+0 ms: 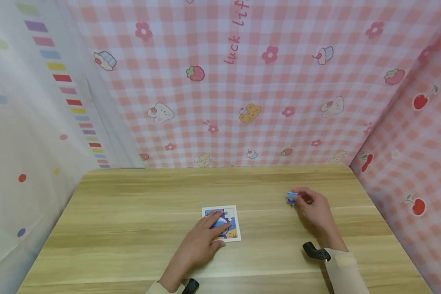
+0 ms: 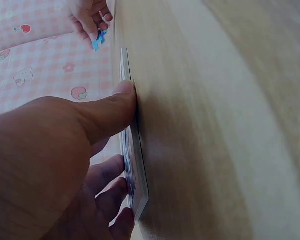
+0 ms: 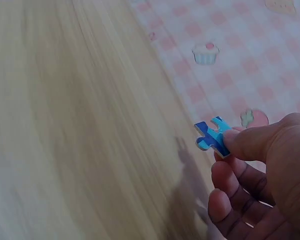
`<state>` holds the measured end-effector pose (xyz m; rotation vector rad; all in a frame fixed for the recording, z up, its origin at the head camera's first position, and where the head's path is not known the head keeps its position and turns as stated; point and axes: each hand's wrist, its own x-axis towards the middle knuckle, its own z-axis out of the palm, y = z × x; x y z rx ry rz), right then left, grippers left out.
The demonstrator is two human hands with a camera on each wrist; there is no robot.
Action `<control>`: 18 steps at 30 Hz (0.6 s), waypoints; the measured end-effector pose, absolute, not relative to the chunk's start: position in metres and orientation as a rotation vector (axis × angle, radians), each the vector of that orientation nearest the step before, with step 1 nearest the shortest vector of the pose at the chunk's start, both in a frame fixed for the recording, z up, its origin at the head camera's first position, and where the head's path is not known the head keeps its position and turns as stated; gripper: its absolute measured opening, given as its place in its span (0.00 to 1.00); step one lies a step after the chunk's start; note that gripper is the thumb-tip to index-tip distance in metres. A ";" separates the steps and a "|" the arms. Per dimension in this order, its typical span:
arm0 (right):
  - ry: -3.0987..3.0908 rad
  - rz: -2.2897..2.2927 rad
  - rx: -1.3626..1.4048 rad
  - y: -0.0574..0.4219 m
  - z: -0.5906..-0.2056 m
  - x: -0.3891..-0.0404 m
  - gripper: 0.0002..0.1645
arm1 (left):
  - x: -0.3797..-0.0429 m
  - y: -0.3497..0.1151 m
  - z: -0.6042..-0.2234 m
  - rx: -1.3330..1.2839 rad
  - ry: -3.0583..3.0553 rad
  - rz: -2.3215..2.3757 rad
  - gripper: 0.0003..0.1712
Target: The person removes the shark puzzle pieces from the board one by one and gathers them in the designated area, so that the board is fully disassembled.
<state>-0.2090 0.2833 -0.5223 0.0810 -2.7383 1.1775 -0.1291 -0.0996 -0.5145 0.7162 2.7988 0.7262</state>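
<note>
A small square jigsaw puzzle (image 1: 237, 218) with a white border lies on the table, its picture blue with some orange. My left hand (image 1: 202, 241) rests on it with spread fingers, the thumb at the near edge. In the left wrist view the thumb (image 2: 112, 110) touches the side of the puzzle board (image 2: 138, 185). Off to the right, my right hand (image 1: 314, 208) pinches a blue jigsaw piece (image 1: 291, 198) between thumb and fingers, above the table. The right wrist view shows that piece (image 3: 212, 137) with its knobs and notches, light and dark blue.
The wooden table (image 1: 132, 212) reaches back to a pink checked curtain (image 1: 224, 94). White dotted cloth (image 1: 33, 134) hangs at the left and more checked cloth (image 1: 408, 134) at the right. A black wrist strap (image 1: 316, 251) sits on the right forearm.
</note>
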 end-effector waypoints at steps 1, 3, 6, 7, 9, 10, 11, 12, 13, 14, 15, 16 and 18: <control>-2.742 1.173 0.072 0.286 -0.522 -0.209 0.13 | -0.129 -0.100 -0.515 0.717 2.797 0.729 0.31; -2.751 1.177 0.051 0.291 -0.522 -0.208 0.13 | -0.129 -0.100 -0.515 0.719 2.795 0.731 0.31; -2.768 1.202 0.027 0.300 -0.522 -0.206 0.13 | -0.129 -0.100 -0.515 0.721 2.794 0.725 0.31; -2.770 1.208 0.019 0.303 -0.523 -0.205 0.13 | -0.128 -0.100 -0.515 0.720 2.794 0.723 0.31; -2.776 1.198 0.008 0.307 -0.525 -0.204 0.13 | -0.128 -0.100 -0.516 0.722 2.796 0.716 0.31; -2.779 1.185 0.008 0.309 -0.526 -0.204 0.13 | -0.128 -0.100 -0.516 0.725 2.796 0.716 0.31; -2.780 1.163 0.006 0.311 -0.528 -0.205 0.13 | -0.129 -0.100 -0.516 0.728 2.798 0.715 0.31; -2.778 1.143 0.003 0.312 -0.529 -0.206 0.12 | -0.129 -0.100 -0.516 0.734 2.799 0.721 0.31; -2.776 1.129 0.003 0.313 -0.531 -0.206 0.11 | -0.129 -0.100 -0.515 0.738 2.798 0.728 0.31; -2.776 1.114 0.005 0.314 -0.532 -0.207 0.11 | -0.129 -0.100 -0.515 0.740 2.799 0.732 0.31; -2.775 1.102 0.007 0.314 -0.533 -0.208 0.11 | -0.129 -0.100 -0.514 0.741 2.801 0.736 0.31; -2.771 1.098 0.011 0.314 -0.533 -0.209 0.10 | -0.129 -0.100 -0.514 0.743 2.803 0.741 0.31; -2.768 1.086 0.010 0.314 -0.534 -0.210 0.10 | -0.129 -0.100 -0.513 0.738 2.804 0.749 0.31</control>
